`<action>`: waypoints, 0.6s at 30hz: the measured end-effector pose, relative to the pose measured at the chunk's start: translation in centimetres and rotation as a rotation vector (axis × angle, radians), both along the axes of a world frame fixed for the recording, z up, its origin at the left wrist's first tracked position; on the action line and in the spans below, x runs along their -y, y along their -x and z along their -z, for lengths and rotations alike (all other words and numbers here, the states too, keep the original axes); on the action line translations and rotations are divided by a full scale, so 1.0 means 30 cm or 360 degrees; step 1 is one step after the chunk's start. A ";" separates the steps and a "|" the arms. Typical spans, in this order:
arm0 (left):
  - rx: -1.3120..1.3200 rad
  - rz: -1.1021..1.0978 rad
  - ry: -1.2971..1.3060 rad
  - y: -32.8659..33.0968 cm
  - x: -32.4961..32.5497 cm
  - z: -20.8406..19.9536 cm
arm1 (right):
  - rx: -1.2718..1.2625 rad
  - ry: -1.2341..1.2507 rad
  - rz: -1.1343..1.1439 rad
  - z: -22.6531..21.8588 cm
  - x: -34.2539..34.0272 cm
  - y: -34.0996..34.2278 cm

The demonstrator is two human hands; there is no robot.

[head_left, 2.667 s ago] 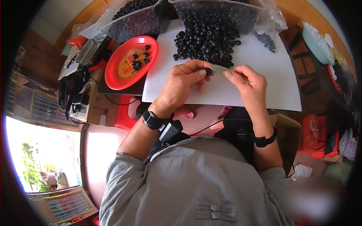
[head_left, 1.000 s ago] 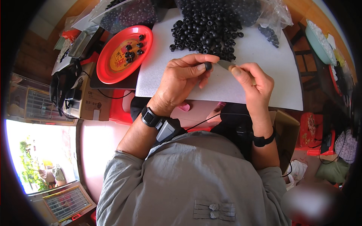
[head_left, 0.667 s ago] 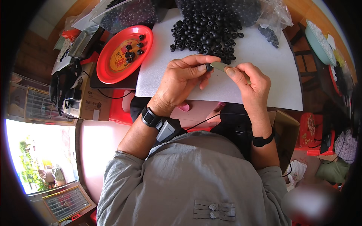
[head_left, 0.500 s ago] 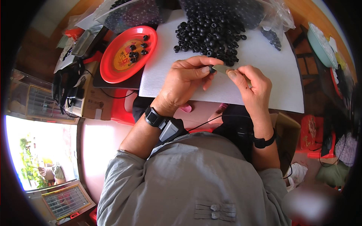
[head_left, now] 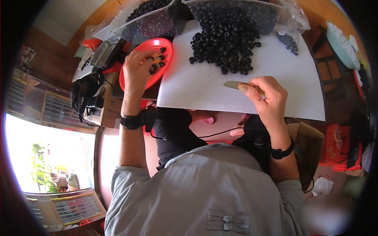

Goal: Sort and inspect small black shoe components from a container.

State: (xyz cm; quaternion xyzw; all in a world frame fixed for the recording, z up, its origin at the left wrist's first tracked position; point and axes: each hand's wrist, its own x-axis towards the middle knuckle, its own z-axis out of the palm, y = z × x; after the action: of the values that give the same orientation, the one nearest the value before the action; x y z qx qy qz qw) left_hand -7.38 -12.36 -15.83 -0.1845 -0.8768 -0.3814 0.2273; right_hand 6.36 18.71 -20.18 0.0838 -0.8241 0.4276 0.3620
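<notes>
My left hand [head_left: 135, 69] is over the red plate [head_left: 169, 53] on the left. Its fingers reach down into the plate beside a few small round black beads [head_left: 162, 57] with holes; the finger and thumb look apart, with no bead seen gripped between them. My right hand [head_left: 269, 98] is closed around a small knife [head_left: 232, 84] above the white sheet [head_left: 193, 92]. The short olive-coloured blade points left, and the handle is hidden in my palm. Beyond the knife, a large heap of the same black beads [head_left: 224, 47] spreads over the sheet.
Two clear plastic bins [head_left: 173, 8] of black beads stand at the back. A clear bag [head_left: 287, 42] with dark pieces lies at the back right. A metal tray [head_left: 105, 51] is at the far left, a pale green basin [head_left: 342, 47] at the far right. A cable [head_left: 220, 134] crosses my lap.
My left hand has moved from the knife tip, where it pinched a black bead, left to the red plate. My right hand still holds the knife above the sheet. The view has shifted slightly.
</notes>
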 end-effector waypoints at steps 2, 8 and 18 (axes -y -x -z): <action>-0.0257 -0.0196 0.0530 0.004 -0.017 0.011 | -0.0015 -0.0029 0.0005 0.002 -0.001 0.002; -0.0320 0.0330 0.0366 -0.005 -0.230 0.056 | 0.0000 -0.0009 0.0024 0.003 0.002 -0.003; -0.0217 0.0262 0.0497 0.062 -0.257 0.127 | 0.0026 -0.0034 0.0044 -0.002 0.010 -0.008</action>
State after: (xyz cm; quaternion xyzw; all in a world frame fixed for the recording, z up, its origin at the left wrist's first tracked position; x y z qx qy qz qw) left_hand -9.26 -4.64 -19.65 -0.3141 -0.8899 -0.2447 0.2227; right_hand 6.58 18.40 -20.12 0.0727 -0.8326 0.4145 0.3602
